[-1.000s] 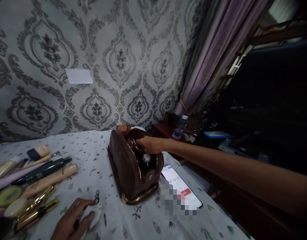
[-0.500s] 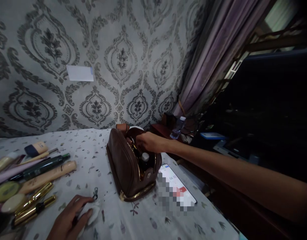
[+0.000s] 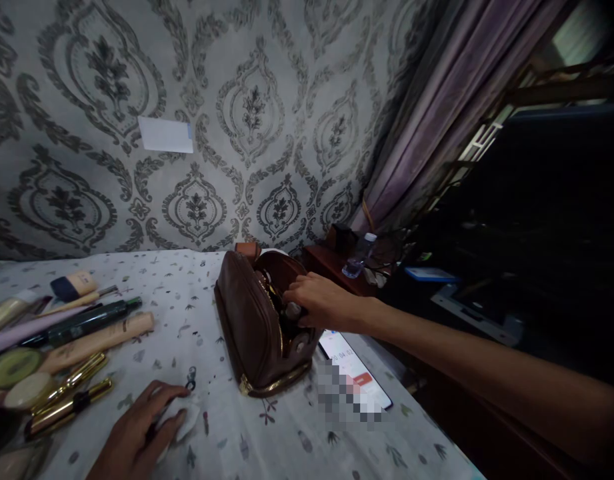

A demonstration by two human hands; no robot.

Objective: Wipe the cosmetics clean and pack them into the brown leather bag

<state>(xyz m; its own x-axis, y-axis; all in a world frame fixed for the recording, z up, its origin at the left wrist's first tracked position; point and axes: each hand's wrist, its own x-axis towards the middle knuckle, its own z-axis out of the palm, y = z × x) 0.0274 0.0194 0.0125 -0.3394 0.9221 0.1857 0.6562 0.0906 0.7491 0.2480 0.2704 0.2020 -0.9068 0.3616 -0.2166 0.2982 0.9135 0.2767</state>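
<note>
Head view: right hand (image 3: 323, 303) clamped on one bottle (image 3: 293, 311), left hand (image 3: 135, 435) open on one pad (image 3: 185, 415).

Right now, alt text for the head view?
The right hand reaches into an open brown zip pouch on a floral tablecloth, fingertips at a white-capped bottle inside. The left hand rests on a white pad; makeup tubes lie at left, a lit phone beside the pouch.
</note>
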